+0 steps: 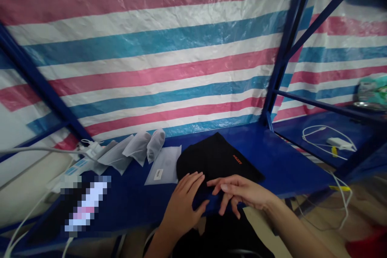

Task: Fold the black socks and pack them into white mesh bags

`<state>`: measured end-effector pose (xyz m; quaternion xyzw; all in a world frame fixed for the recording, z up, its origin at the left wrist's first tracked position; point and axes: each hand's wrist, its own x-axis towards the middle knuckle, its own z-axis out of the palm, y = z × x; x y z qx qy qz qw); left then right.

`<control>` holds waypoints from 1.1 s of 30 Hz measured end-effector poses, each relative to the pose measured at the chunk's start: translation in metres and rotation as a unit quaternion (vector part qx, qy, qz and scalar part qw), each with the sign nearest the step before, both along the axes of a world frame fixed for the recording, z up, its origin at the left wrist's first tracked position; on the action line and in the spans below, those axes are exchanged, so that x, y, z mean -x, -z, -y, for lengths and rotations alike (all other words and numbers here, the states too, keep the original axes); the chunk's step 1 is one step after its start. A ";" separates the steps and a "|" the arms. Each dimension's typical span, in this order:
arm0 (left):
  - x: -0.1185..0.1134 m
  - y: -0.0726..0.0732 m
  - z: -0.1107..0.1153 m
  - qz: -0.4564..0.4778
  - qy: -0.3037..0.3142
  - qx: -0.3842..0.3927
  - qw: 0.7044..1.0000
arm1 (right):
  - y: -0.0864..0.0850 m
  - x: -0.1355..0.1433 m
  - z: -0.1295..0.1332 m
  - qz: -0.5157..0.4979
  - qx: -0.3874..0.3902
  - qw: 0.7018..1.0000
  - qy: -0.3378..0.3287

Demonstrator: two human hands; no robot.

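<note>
A black cloth item (216, 155), shaped like a flattened beanie with small orange-red lettering near its right side, lies on the blue shelf (250, 135). My left hand (186, 199) rests with its fingers stretched over the cloth's near left edge, thumb apart. At the near edge, my right hand (240, 193) hovers palm sideways; its fingers are loosely bent and spread, with nothing visible in them. Whether its fingertips touch the cloth I cannot tell. Just left of the cloth lies a flat frosted plastic bag (166, 165) with a barcode label.
Several filled frosted bags (137, 147) lean in a row at the back left. A pixelated device (86, 205) with a cable lies at the left front. Blue metal posts (279, 56) frame a striped tarp (166, 48). On the right shelf sits a white charger (341, 143) with its cable.
</note>
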<state>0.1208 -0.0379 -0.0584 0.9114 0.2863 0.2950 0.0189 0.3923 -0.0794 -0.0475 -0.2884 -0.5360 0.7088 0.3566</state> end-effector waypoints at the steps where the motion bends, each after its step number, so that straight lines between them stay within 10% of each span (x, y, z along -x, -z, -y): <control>1: 0.005 0.000 -0.001 -0.004 0.009 -0.009 1.000 | -0.002 -0.001 0.001 0.022 -0.012 1.000 -0.002; 5: 0.014 0.001 -0.008 -0.016 0.038 -0.040 0.998 | -0.011 -0.003 0.006 0.181 -0.139 0.969 0.094; 8: 0.009 0.002 -0.011 -0.029 0.044 -0.046 0.998 | -0.014 -0.009 0.006 0.294 -0.318 0.881 0.189; 16: 0.012 0.009 -0.017 0.001 -0.008 -0.024 1.000 | -0.001 -0.046 -0.002 0.385 -0.437 0.800 0.145; 27: 0.002 0.001 0.002 -0.022 0.013 0.017 1.000 | 0.013 -0.072 0.015 0.416 -0.380 0.810 0.160; 33: 0.016 -0.034 -0.015 -0.009 0.072 0.116 0.991 | 0.006 -0.088 0.030 0.406 -0.345 0.831 0.159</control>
